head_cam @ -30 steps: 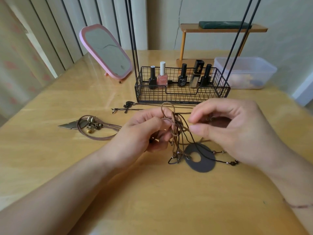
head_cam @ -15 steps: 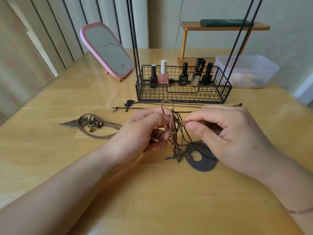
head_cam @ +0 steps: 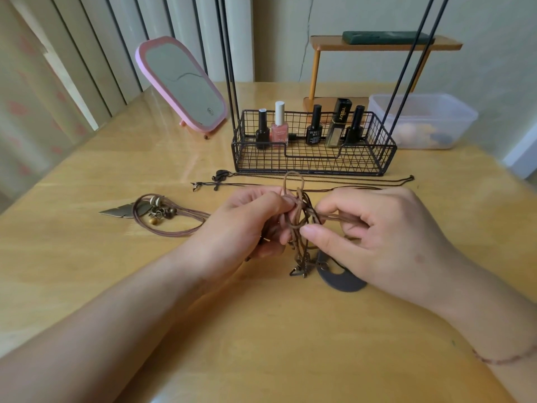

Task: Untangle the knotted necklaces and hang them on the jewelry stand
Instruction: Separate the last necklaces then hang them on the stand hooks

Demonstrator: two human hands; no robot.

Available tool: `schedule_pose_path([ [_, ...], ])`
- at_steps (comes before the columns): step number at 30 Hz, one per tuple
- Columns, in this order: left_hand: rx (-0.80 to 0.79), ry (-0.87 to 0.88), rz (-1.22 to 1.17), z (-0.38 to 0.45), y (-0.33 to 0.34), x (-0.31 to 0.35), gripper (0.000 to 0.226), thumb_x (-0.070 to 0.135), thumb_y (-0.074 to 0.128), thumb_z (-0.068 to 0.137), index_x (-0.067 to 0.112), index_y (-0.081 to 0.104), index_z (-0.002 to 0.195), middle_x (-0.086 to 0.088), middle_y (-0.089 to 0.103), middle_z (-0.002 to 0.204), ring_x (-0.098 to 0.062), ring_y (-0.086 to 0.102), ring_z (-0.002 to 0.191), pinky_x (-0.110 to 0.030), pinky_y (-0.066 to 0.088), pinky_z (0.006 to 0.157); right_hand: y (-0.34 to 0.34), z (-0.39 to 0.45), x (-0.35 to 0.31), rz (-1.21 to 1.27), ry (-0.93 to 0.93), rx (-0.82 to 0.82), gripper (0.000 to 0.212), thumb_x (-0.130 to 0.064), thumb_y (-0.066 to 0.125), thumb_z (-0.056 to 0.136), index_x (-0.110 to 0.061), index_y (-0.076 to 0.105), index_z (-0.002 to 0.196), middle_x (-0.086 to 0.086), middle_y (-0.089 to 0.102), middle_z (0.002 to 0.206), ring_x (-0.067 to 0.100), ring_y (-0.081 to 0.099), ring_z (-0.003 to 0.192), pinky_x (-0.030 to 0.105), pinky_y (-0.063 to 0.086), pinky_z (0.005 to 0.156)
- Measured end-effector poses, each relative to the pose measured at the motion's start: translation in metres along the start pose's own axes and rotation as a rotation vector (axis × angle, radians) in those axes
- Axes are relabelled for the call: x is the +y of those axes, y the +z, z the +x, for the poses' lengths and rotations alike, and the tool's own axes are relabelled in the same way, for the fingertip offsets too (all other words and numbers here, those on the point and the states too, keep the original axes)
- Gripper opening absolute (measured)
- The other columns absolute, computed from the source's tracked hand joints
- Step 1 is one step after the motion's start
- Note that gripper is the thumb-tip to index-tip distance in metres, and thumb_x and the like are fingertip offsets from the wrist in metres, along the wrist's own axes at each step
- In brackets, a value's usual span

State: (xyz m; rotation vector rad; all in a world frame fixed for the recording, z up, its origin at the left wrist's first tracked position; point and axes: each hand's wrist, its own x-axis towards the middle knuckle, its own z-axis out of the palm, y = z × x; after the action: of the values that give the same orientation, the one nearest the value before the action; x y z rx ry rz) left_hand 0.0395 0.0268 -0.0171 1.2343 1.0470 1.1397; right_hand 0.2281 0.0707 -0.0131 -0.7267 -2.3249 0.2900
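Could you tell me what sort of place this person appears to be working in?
Probably a dressing or vanity table in a home. A pink mirror stands on the wooden table, nail polish bottles sit in a black wire basket, and necklaces lie near the hands.

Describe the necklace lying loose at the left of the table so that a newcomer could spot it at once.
Start at the pink mirror and come toward the camera across the wooden table. Just left of the left hand lies the feather necklace, coiled and untouched. Unlike the thin dark chains by the wire basket, it has a thick brown cord, a metal feather and beads.
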Motion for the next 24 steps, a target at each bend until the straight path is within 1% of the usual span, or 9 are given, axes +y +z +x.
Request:
schedule_pose_path([
  [4,0.011,-0.002,0.013,-0.0007,0.0,0.001,0.032,0.021,0.046,0.084,0.023,0.06,0.055,-0.006,0.047,0.053,-0.015,0.036,0.049,-0.024,0.026,0.044,0.0001,0.0009,-0.0016,0.029,0.038,-0.012,0.018,-0.038,0.058,0.088,-0.028,0.06,0.073,-0.009,0.032,0.047,0.016,0.036,0.047,0.031,0.032,0.045],
  [8,0.026,-0.004,0.044,-0.0004,-0.0007,0.0006,0.031,0.022,0.046,0.083,0.022,0.057,0.054,-0.005,0.045,0.053,-0.016,0.034,0.049,-0.026,0.025,0.045,-0.0014,0.0013,-0.0014,0.228,0.077,-0.071,0.029,-0.025,0.054,0.095,-0.017,0.059,0.068,-0.001,0.046,0.052,0.019,0.046,0.052,0.038,0.037,0.049],
  [10,0.034,-0.007,0.032,0.0001,-0.0015,0.0,0.03,0.02,0.046,0.082,0.022,0.055,0.054,-0.005,0.042,0.053,-0.016,0.033,0.05,-0.024,0.025,0.045,-0.0022,0.0015,-0.0026,0.314,0.095,-0.087,0.031,-0.025,0.052,0.098,-0.013,0.063,0.072,0.001,0.053,0.057,0.017,0.053,0.055,0.036,0.041,0.051],
  [12,0.044,-0.013,0.01,0.0002,-0.0025,-0.0002,0.03,0.019,0.045,0.08,0.023,0.053,0.052,-0.004,0.04,0.053,-0.016,0.032,0.049,-0.025,0.024,0.046,-0.0011,0.002,-0.003,0.338,0.119,-0.085,0.03,-0.025,0.05,0.1,-0.012,0.066,0.078,-0.005,0.051,0.057,0.011,0.05,0.055,0.028,0.038,0.051],
  [14,0.043,-0.018,0.014,0.0,-0.0034,0.0002,0.029,0.019,0.044,0.08,0.022,0.05,0.052,-0.004,0.038,0.052,-0.017,0.031,0.048,-0.029,0.019,0.049,0.0002,0.002,-0.002,0.367,0.156,-0.07,0.026,-0.025,0.046,0.1,-0.016,0.069,0.091,-0.01,0.048,0.058,0.007,0.046,0.056,0.019,0.035,0.054],
  [17,0.038,-0.03,0.017,-0.0005,-0.0046,0.0009,0.027,0.02,0.044,0.08,0.02,0.048,0.054,-0.004,0.037,0.053,-0.017,0.029,0.048,-0.035,0.014,0.053,-0.0017,-0.0001,-0.0021,0.471,0.201,-0.094,0.024,-0.024,0.042,0.1,-0.032,0.058,0.115,0.008,0.051,0.062,0.011,0.044,0.054,0.021,0.038,0.053],
  [19,0.042,-0.042,0.01,-0.0005,-0.005,0.001,0.026,0.021,0.044,0.08,0.019,0.048,0.054,-0.004,0.036,0.054,-0.017,0.029,0.049,-0.036,0.013,0.053,-0.0031,-0.0013,-0.0028,0.509,0.201,-0.132,0.025,-0.021,0.04,0.099,-0.038,0.051,0.115,0.012,0.05,0.062,0.01,0.042,0.054,0.022,0.037,0.052],
  [22,0.042,-0.052,-0.021,-0.0005,-0.0052,0.001,0.025,0.021,0.045,0.078,0.019,0.047,0.053,-0.004,0.035,0.053,-0.017,0.027,0.049,-0.034,0.013,0.053,-0.0026,-0.0006,-0.0028,0.452,0.189,-0.119,0.024,-0.018,0.039,0.098,-0.037,0.053,0.106,0.01,0.052,0.062,0.01,0.046,0.055,0.018,0.037,0.053],
  [24,0.032,-0.052,-0.039,-0.0007,-0.0049,0.0013,0.025,0.02,0.045,0.078,0.018,0.047,0.053,-0.003,0.035,0.053,-0.016,0.027,0.048,-0.031,0.016,0.05,-0.0012,-0.0001,-0.0022,0.398,0.18,-0.102,0.026,-0.017,0.039,0.098,-0.036,0.056,0.105,0.008,0.052,0.063,0.017,0.048,0.057,0.03,0.04,0.053],
])
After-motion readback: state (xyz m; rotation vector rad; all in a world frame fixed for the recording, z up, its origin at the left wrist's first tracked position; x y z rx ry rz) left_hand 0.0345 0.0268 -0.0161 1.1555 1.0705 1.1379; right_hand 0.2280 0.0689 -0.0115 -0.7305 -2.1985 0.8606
